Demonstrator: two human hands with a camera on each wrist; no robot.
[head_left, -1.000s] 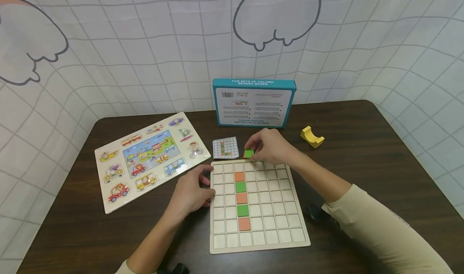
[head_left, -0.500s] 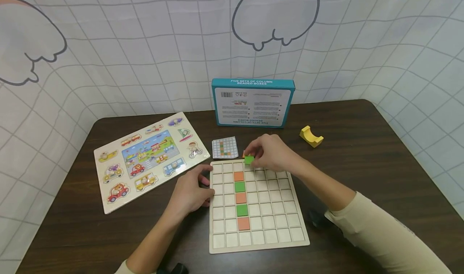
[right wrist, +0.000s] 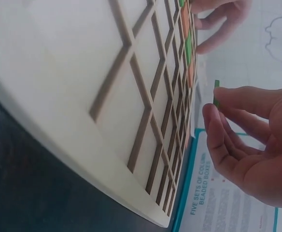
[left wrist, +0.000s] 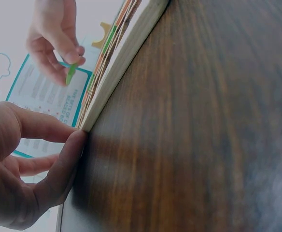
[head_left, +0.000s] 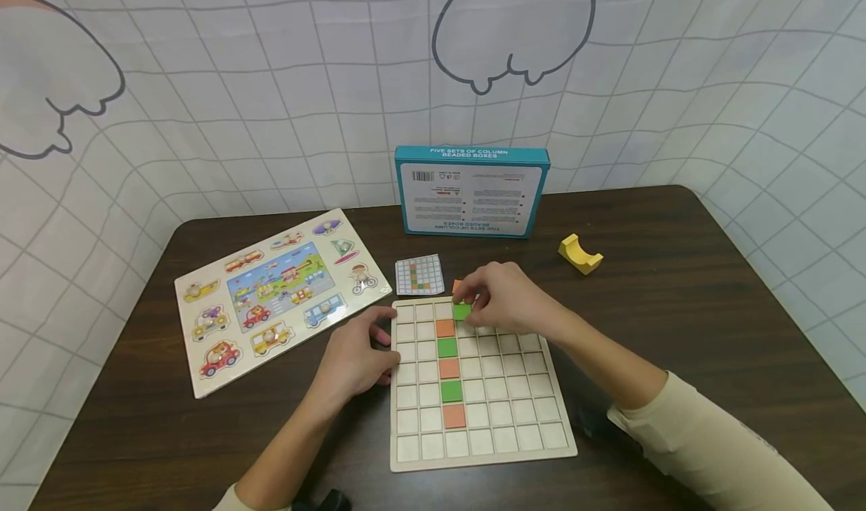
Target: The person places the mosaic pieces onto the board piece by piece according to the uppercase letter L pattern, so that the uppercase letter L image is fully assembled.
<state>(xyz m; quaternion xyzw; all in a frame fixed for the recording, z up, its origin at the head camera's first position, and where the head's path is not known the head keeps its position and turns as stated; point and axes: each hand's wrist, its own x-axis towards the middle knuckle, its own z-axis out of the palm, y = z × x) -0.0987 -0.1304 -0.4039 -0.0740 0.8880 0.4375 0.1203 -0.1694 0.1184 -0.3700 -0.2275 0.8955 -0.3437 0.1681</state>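
Note:
A pale wooden grid board (head_left: 504, 455) lies on the dark table, with orange and green square tiles in one column, among them a green tile (head_left: 451, 391). My left hand (head_left: 355, 357) rests at its left side, thumb and index fingertips touching the edge, as the left wrist view shows too. Between thumb and fingers my right hand (head_left: 510, 297) pinches a green tile (head_left: 461, 312), held over the board's far row. Seen edge-on in the right wrist view, that tile (right wrist: 216, 93) is apart from the board. An orange tile (head_left: 456, 285) shows partly behind the right hand.
Beyond the board lies a small pattern card (head_left: 419, 275). A teal-edged box (head_left: 473, 195) stands upright at the back. On the left is a vehicle peg puzzle (head_left: 280, 300); a yellow arched block (head_left: 579, 255) sits at the right.
My right hand has brought the green tile from beyond the board's far edge toward me, over the far row, uncovering part of an orange tile. The left hand stays at the board's edge.

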